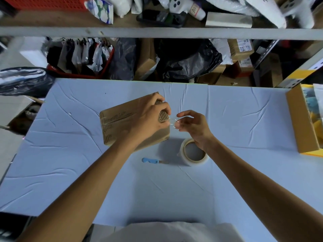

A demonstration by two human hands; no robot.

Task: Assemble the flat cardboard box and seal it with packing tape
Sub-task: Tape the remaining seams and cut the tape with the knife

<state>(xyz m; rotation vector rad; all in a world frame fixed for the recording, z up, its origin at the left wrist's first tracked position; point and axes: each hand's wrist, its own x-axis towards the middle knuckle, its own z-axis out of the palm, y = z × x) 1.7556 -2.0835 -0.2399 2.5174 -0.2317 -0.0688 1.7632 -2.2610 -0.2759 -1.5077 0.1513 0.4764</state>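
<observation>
"Where were the hands?"

"The left hand (150, 117) had its fingers curled over the right end of the cardboard box (122, 124), gripping it against the table (70, 172). The right hand (192, 126) was just beside that end. Its thumb and fingers pinched a strip of clear tape (172, 121) that ran across to the box."

"What lay closer to the person?"

"A blue-handled knife (150, 160) lay nearest. Just to its right the tape roll (194, 162) lay flat under the right wrist. Whether the strip was joined to the roll could not be made out."

"How did the box lie?"

"It was closed, just beyond the knife and roll. Its long side ran left to right and angled away a little at the right end, with a seam running lengthwise along the top. The end being taped faced the right hand, so that hand looked best placed to lay the strip down while the left one steadied the box."

"And beyond?"

"An open carton (302, 119) stood at the table's right edge, well apart from the hands. Behind the table were a red basket (78, 70) and black bags (188, 62), under a shelf (157, 32)."
</observation>
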